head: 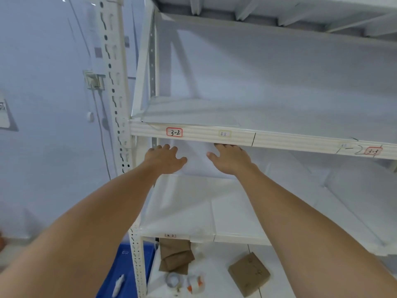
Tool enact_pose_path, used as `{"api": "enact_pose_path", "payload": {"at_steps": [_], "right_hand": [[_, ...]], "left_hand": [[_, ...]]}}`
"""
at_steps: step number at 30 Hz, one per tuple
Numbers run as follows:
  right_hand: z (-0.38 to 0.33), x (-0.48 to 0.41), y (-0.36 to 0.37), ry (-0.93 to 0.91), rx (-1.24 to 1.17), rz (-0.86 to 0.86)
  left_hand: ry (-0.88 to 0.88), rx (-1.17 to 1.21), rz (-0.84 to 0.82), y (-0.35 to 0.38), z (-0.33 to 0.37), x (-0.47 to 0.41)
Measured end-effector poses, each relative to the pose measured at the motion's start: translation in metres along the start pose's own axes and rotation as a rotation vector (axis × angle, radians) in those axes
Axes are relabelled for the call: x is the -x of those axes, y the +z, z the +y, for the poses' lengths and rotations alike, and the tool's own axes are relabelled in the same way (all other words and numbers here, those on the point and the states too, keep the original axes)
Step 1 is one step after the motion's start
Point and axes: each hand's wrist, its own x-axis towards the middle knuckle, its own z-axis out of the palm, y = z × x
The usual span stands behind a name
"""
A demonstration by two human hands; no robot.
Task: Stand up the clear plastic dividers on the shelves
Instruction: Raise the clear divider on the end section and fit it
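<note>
A clear plastic divider (190, 117) lies flat on the shelf labelled 3-2 (279, 117), its front edge at the beam. Another clear sheet (140, 82) leans against the left end frame of that shelf. On the shelf below (236, 211), a clear sheet (180, 203) lies flat at the left, and a larger one (354, 196) rests tilted at the right. My left hand (165, 158) hovers just under the 3-2 beam with spread fingers and nothing in it. My right hand (231, 159) is beside it, thumb apart, fingertips hidden behind the beam.
A perforated white upright (113, 82) stands at the left. The bottom shelf holds two brown paper packages (175, 257) (249, 274) and tape rolls (184, 281). A blue bin (124, 274) with a white marker sits on the floor. A wall socket and cable (93, 80) hang at the left.
</note>
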Motion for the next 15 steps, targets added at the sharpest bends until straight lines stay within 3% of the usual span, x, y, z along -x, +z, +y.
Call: {"api": "enact_pose_path", "payload": {"at_steps": [7, 15], "right_hand": [[-0.012, -0.004, 0.018, 0.009, -0.024, 0.008], [-0.001, 0.014, 0.114, 0.104, -0.119, -0.163]], "left_hand": [[-0.004, 0.062, -0.045, 0.016, -0.019, 0.0], [0.115, 0.076, -0.165, 0.124, -0.019, 0.01]]}}
